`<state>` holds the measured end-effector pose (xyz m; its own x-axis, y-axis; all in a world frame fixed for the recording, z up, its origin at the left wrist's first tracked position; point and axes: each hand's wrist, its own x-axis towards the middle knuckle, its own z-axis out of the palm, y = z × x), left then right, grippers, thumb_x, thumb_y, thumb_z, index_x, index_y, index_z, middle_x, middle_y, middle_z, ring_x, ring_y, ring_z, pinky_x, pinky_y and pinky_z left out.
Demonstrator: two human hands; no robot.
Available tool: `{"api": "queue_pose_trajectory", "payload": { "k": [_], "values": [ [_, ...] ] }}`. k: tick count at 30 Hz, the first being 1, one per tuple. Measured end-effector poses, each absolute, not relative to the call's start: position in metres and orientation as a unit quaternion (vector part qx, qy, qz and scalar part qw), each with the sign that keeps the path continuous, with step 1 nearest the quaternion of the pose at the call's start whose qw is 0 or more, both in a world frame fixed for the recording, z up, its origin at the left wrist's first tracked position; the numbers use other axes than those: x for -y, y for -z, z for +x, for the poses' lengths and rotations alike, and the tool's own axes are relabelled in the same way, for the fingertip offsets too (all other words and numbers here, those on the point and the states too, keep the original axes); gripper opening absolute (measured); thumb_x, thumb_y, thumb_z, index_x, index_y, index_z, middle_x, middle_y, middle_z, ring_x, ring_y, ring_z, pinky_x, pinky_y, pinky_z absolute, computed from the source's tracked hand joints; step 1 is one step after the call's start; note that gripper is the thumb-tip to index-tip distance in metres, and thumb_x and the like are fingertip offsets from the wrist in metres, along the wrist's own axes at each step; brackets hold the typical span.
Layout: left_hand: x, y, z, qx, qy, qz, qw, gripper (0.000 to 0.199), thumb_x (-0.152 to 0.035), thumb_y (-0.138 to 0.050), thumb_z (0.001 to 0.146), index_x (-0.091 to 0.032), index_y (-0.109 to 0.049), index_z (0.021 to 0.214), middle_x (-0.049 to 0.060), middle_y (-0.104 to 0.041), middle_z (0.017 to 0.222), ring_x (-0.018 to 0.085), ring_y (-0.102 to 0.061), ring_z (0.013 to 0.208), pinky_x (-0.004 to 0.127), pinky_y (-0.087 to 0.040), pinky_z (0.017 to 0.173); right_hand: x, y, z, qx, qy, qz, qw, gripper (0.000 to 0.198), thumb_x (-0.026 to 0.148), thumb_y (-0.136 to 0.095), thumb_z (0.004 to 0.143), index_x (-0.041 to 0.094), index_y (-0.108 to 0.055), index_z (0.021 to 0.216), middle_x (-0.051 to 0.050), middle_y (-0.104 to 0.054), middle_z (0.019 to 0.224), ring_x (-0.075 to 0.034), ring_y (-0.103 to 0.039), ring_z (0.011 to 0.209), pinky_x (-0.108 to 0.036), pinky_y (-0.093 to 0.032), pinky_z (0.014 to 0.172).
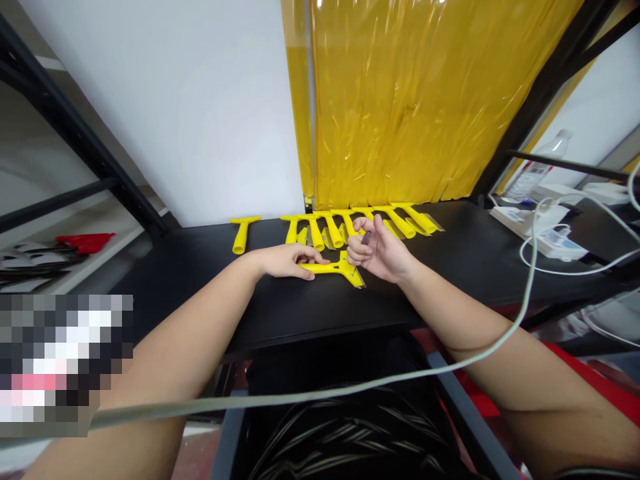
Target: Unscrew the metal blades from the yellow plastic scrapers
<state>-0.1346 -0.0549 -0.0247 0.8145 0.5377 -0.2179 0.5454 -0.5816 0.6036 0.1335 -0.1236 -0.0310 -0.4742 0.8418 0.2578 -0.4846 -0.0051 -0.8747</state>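
My left hand (290,261) is closed around the handle of a yellow scraper (345,267), which lies flat just over the black tabletop with its wide head pointing right. A thin blade edge shows at the head's lower right. Beside that head is my right hand (383,252), palm turned up, fingers curled in and thumb raised. A small dark spot shows at its fingers; whether it is a held thing I cannot make out. Behind both hands several more yellow scrapers (315,233) lie in a row, some with blades showing. One yellow scraper (241,235) lies apart on the left.
A black table (300,310) carries all this. Behind it stand a white panel (200,113) and a yellow film-covered panel (415,100). At right are a power strip (545,233), a plastic bottle (540,167) and white cables. A pale cable (350,389) crosses before me.
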Motion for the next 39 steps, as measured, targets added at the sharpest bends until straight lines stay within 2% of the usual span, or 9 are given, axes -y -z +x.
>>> {"api": "queue_pose_trajectory", "payload": {
  "k": [4, 8, 19, 26, 30, 32, 34, 37, 39],
  "values": [
    [0.055, 0.025, -0.134, -0.308, 0.004, 0.887, 0.343, 0.055, -0.044, -0.073, 0.088, -0.029, -0.064, 0.14, 0.003, -0.067, 0.136, 0.02, -0.059, 0.111, 0.03, -0.042, 0.094, 0.123, 0.026, 0.129, 0.476, -0.646, -0.182, 0.569, 0.03, 0.05, -0.065, 0.096, 0.028, -0.044, 0.093, 0.005, -0.039, 0.07, -0.015, -0.038, 0.061, -0.029, -0.037, 0.063],
    [0.055, 0.025, -0.135, -0.308, 0.004, 0.887, 0.344, 0.054, -0.044, -0.073, 0.088, -0.028, -0.064, 0.139, 0.003, -0.068, 0.133, 0.019, -0.06, 0.109, 0.029, -0.042, 0.092, 0.112, 0.03, 0.122, 0.462, -0.628, -0.168, 0.604, 0.032, 0.044, -0.067, 0.094, 0.027, -0.04, 0.089, 0.003, -0.04, 0.073, -0.015, -0.041, 0.065, -0.028, -0.038, 0.065],
    [0.056, 0.024, -0.134, -0.314, 0.005, 0.884, 0.346, 0.053, -0.045, -0.073, 0.087, -0.028, -0.066, 0.137, 0.002, -0.068, 0.131, 0.018, -0.059, 0.103, 0.028, -0.041, 0.09, 0.103, 0.038, 0.119, 0.452, -0.656, -0.162, 0.582, 0.034, 0.04, -0.07, 0.093, 0.027, -0.04, 0.089, 0.005, -0.039, 0.071, -0.014, -0.039, 0.063, -0.026, -0.04, 0.064],
    [0.057, 0.023, -0.133, -0.307, 0.002, 0.889, 0.339, 0.053, -0.043, -0.072, 0.088, -0.029, -0.064, 0.139, 0.002, -0.068, 0.13, 0.018, -0.058, 0.104, 0.027, -0.041, 0.089, 0.092, 0.039, 0.121, 0.486, -0.616, -0.211, 0.583, 0.033, 0.048, -0.077, 0.089, 0.023, -0.056, 0.089, 0.0, -0.058, 0.084, -0.015, -0.054, 0.078, -0.03, -0.049, 0.074],
    [0.055, 0.025, -0.134, -0.307, 0.005, 0.889, 0.34, 0.054, -0.045, -0.072, 0.087, -0.028, -0.065, 0.138, 0.002, -0.068, 0.127, 0.018, -0.058, 0.102, 0.027, -0.041, 0.087, 0.085, 0.034, 0.12, 0.482, -0.656, -0.223, 0.536, 0.04, 0.063, -0.062, 0.096, 0.023, -0.056, 0.091, 0.008, -0.038, 0.059, -0.012, -0.032, 0.052, -0.029, -0.043, 0.063],
    [0.055, 0.025, -0.134, -0.307, 0.002, 0.888, 0.343, 0.054, -0.046, -0.072, 0.087, -0.028, -0.065, 0.137, 0.002, -0.068, 0.126, 0.018, -0.058, 0.102, 0.027, -0.041, 0.088, 0.084, 0.033, 0.118, 0.486, -0.673, -0.208, 0.517, 0.04, 0.065, -0.061, 0.096, 0.026, -0.052, 0.093, 0.01, -0.029, 0.056, -0.011, -0.023, 0.049, -0.027, -0.038, 0.058],
    [0.055, 0.024, -0.133, -0.305, 0.002, 0.887, 0.346, 0.053, -0.045, -0.072, 0.087, -0.028, -0.065, 0.137, 0.002, -0.068, 0.127, 0.018, -0.058, 0.104, 0.028, -0.041, 0.088, 0.082, 0.032, 0.116, 0.498, -0.674, -0.193, 0.51, 0.042, 0.062, -0.068, 0.093, 0.027, -0.046, 0.091, 0.01, -0.035, 0.06, -0.011, -0.029, 0.051, -0.026, -0.038, 0.06],
    [0.057, 0.022, -0.133, -0.307, 0.004, 0.889, 0.339, 0.05, -0.044, -0.071, 0.087, -0.028, -0.067, 0.134, 0.002, -0.068, 0.127, 0.019, -0.058, 0.108, 0.028, -0.041, 0.09, 0.078, 0.031, 0.115, 0.516, -0.668, -0.183, 0.504, 0.044, 0.056, -0.075, 0.09, 0.024, -0.045, 0.085, 0.005, -0.053, 0.075, -0.012, -0.05, 0.067, -0.028, -0.046, 0.067],
    [0.058, 0.021, -0.133, -0.309, 0.006, 0.89, 0.336, 0.049, -0.043, -0.071, 0.088, -0.028, -0.067, 0.133, 0.002, -0.068, 0.129, 0.019, -0.058, 0.109, 0.028, -0.041, 0.091, 0.076, 0.031, 0.115, 0.513, -0.672, -0.184, 0.501, 0.045, 0.058, -0.072, 0.091, 0.023, -0.046, 0.082, 0.003, -0.053, 0.074, -0.013, -0.051, 0.068, -0.029, -0.048, 0.069]
  ]
}}
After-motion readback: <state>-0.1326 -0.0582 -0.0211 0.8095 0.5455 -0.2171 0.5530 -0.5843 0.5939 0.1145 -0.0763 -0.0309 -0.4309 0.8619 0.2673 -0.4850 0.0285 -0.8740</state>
